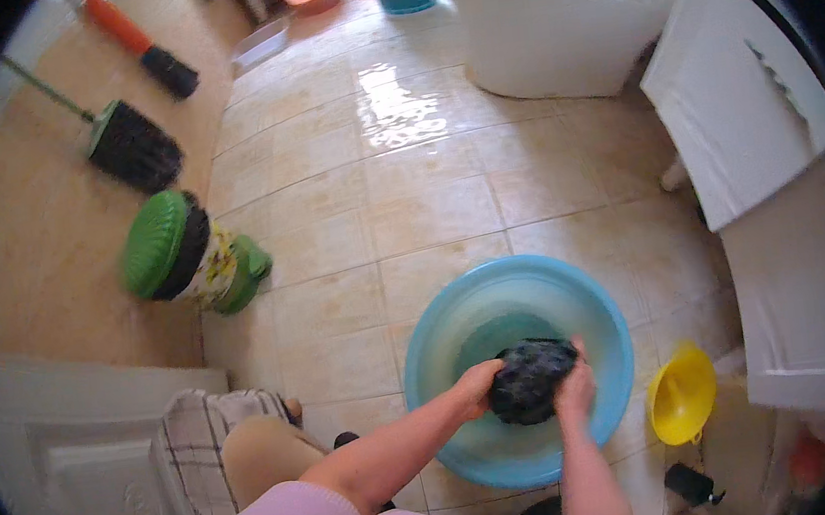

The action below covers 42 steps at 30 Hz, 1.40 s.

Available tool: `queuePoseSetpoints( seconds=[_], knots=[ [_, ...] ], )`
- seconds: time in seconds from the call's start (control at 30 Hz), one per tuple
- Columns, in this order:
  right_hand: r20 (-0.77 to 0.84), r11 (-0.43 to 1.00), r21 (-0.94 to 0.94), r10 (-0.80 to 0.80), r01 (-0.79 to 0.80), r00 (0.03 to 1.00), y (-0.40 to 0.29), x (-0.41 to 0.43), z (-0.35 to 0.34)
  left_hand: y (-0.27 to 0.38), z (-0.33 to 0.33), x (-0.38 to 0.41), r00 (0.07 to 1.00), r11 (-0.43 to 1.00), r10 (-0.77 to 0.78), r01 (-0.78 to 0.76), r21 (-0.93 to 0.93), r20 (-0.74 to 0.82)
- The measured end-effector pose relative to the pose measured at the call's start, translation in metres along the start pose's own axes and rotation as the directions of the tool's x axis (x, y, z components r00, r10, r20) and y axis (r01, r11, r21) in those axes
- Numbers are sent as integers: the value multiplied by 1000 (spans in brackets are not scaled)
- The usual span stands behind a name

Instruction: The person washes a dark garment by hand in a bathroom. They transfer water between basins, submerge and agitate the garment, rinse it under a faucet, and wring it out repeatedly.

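A bunched dark wet cloth (533, 382) is held between both my hands over a light blue plastic basin (425, 377). My left hand (481, 389) grips its left side, with the thumb on top. On its right side my right hand (576, 389) is closed around the cloth; some of those fingers are blurred or hidden. Cloudy greenish water (489, 336) lies in the bottom of the basin. Whether the underside of the cloth touches the water, I cannot tell.
Right of the basin are a yellow plastic bowl (682, 395) and a dark bottle (690, 483). A green-lidded pedal bin (190, 254) stands by the left wall, below a hanging black-bristled brush (137, 147). A white toilet (547, 32) and white cabinet (750, 94) stand farther off.
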State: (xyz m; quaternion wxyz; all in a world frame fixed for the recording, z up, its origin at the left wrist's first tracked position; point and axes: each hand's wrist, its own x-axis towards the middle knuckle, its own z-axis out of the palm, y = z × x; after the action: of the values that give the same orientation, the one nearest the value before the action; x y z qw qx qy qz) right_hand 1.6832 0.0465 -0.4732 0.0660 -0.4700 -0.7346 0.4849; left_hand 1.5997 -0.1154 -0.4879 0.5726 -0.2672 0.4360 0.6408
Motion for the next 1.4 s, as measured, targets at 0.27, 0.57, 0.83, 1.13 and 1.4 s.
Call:
queuePoseSetpoints(
  seconds=[0.27, 0.57, 0.83, 1.13, 1.4],
  knots=[
    [271, 828, 235, -558, 509, 784, -89, -118, 65, 30, -52, 6, 978, 970, -146, 171, -171, 151],
    [-13, 807, -202, -569, 555, 822, -30, -33, 37, 12, -14, -20, 988, 992, 45, -27, -126, 145],
    [290, 943, 32, -326, 331, 900, -78, -96, 47, 49, 25, -69, 988, 995, -103, 100, -24, -113],
    [-70, 730, 5, -681, 683, 729, -67, -72, 61, 13, -21, 0, 877, 963, 185, -71, -260, 444],
    [181, 932, -362, 96, -24, 979, -37, -52, 38, 33, 3, -56, 974, 986, -130, 146, 77, -188]
  ],
)
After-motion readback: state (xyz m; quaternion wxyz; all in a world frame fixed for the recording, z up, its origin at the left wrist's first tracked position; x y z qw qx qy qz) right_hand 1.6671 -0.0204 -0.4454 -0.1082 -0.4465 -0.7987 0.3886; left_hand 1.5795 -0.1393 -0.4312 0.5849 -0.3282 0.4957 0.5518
